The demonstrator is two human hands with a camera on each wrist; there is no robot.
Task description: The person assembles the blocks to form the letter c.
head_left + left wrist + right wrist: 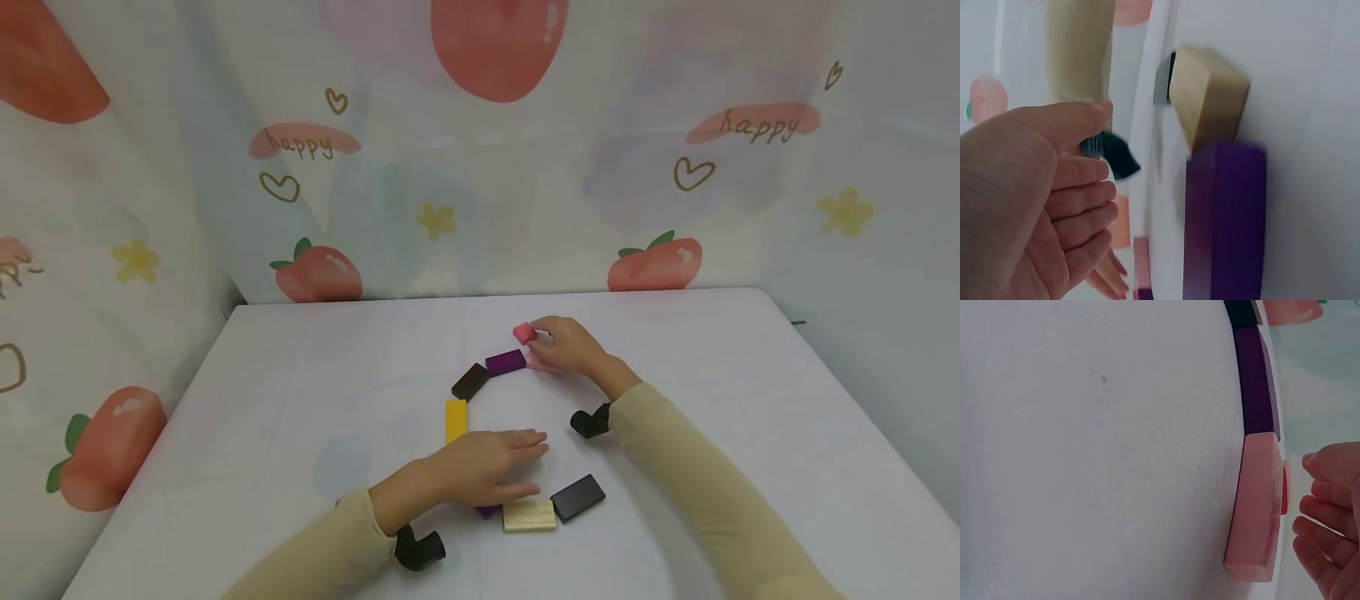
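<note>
At the far side of the table, my right hand [568, 343] is beside a small red block [523, 333], its fingertips close to it. In the right wrist view that hand [1332, 515] has loosely bent fingers, with a gap to the red block [1285, 487]. A light pink block [1252, 506] lies partly under the hand in the head view, end to end with a purple block [506, 362]. My left hand [487, 467], fingers extended and holding nothing, hovers above a second purple block [1239, 219], near a plain wooden block [529, 516].
A dark brown block [471, 382] and a yellow block [456, 419] continue the curved row on the left. A black block [578, 497] adjoins the wooden one at the front. Black wrist-worn pieces [420, 550] project beside both sleeves. A printed curtain [480, 167] stands behind the table.
</note>
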